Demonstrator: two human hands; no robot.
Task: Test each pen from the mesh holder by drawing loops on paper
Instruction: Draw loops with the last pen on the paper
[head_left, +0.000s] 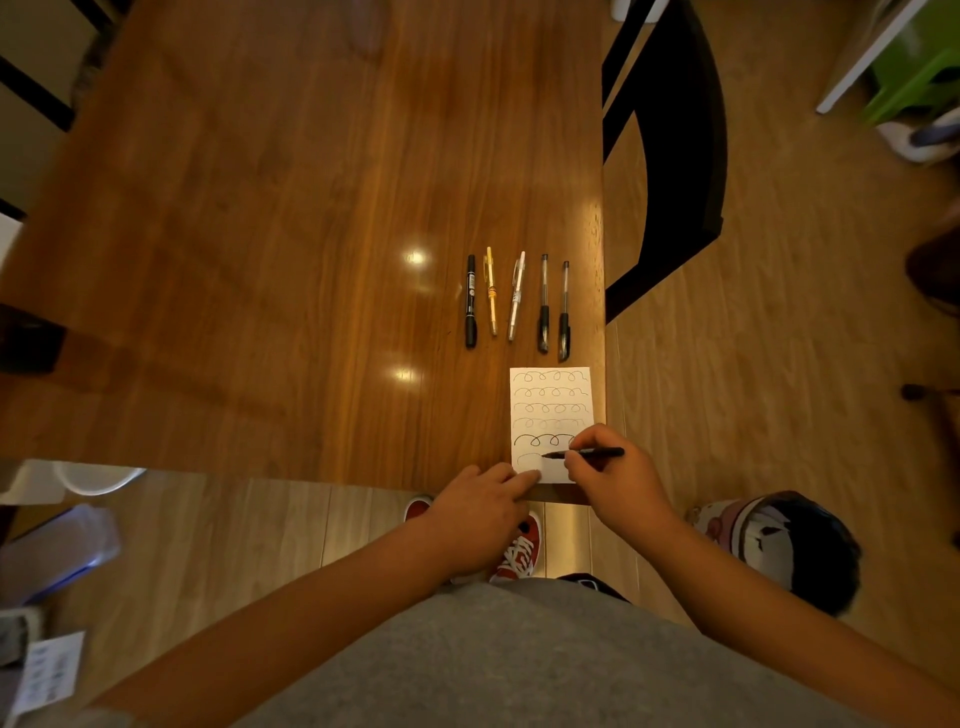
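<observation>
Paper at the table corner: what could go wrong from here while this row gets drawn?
1. The paper lies right at the table's corner, and only the left hand pins its near left corner; a rightward stroke could pivot it over the edge.
2. The right hand, holding the pen, covers the end of the bold row; if it touches, wet ink might smear.

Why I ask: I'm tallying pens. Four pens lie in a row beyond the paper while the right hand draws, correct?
Not four: the head view shows five pens in a row beyond the paper while the right hand draws.
</observation>
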